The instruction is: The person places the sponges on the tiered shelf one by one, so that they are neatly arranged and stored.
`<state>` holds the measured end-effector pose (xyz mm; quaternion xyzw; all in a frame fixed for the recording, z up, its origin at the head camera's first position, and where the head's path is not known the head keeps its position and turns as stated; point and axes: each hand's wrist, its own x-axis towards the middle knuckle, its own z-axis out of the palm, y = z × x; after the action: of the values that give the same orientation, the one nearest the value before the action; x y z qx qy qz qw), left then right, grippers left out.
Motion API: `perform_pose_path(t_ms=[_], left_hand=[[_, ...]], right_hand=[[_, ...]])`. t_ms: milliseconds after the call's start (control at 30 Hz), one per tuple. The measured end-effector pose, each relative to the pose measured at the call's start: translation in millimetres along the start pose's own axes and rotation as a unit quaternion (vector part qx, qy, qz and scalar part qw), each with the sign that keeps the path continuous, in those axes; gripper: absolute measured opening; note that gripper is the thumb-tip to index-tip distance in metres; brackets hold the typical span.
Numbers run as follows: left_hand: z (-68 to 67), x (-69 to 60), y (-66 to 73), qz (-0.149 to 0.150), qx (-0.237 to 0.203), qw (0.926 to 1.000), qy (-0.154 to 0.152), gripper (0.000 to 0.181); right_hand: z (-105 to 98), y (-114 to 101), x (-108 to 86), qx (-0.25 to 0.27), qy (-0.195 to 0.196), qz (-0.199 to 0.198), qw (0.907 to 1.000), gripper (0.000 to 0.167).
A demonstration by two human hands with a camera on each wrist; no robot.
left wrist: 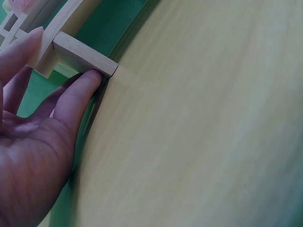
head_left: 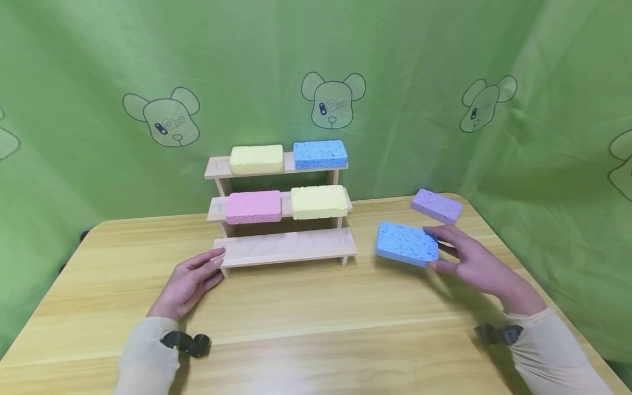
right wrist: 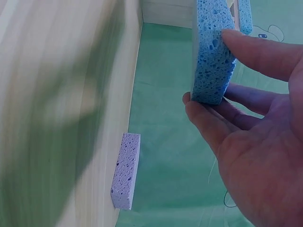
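A three-tier wooden rack (head_left: 291, 248) stands at the table's middle back. Its top tier bears a yellow sponge (head_left: 257, 159) and a blue sponge (head_left: 320, 154); the middle tier bears a pink sponge (head_left: 254, 207) and a second yellow sponge (head_left: 319, 202). Nothing lies on the bottom tier. My left hand (head_left: 190, 284) touches that tier's left end; in the left wrist view the hand (left wrist: 42, 137) has fingertips against the rack's wood (left wrist: 85, 54). Right of the rack, my right hand (head_left: 476, 260) pinches another blue sponge (head_left: 406, 243) by its right end, between thumb and fingers (right wrist: 213, 56).
A purple sponge (head_left: 436, 206) lies at the table's back right, behind my right hand; the right wrist view also shows the purple sponge (right wrist: 126, 171). Green cloth (head_left: 266, 66) with printed bear heads hangs behind and beside the wooden table (head_left: 306, 340).
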<state>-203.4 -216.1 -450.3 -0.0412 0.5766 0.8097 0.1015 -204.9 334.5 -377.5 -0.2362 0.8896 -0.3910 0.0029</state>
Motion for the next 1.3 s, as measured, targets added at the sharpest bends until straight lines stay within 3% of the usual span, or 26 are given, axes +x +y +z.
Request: perform_pose_path(t_ms=[1300], left_hand=[[-3.2, 1.7, -0.7, -0.002, 0.002, 1.0, 0.0, 0.022]], right_hand=[[14.0, -20.7, 15.2, 0.04, -0.005, -0.038, 0.9985, 0.062]])
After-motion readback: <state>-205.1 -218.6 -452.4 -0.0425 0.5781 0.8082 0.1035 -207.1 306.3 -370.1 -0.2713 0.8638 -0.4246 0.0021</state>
